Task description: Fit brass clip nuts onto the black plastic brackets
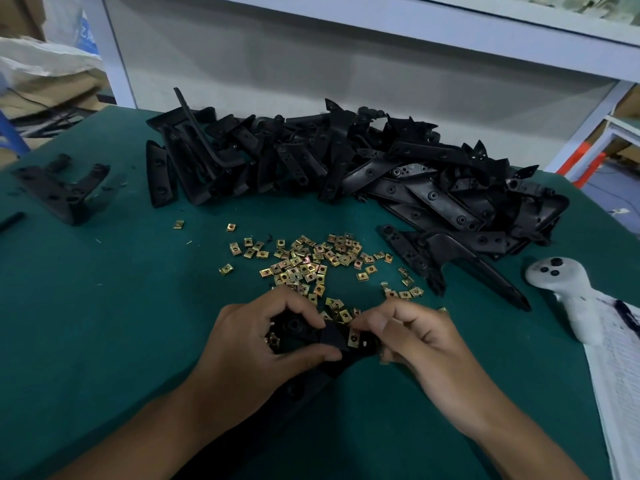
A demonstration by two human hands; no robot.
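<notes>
From my feed both forearms angle in over the green table (104,306); left hand (258,336) curls round a black bracket (332,337) near the front edge; right hand (412,337) pinches a brass clip nut (353,340) against it; loose nuts (304,265) lie just beyond.

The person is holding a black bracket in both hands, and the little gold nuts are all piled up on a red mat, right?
Almost. The mat is dark green, not red, as the head view shows. The rest holds: the left hand and right hand hold a black bracket, and the gold nuts lie scattered on the mat behind it.
</notes>
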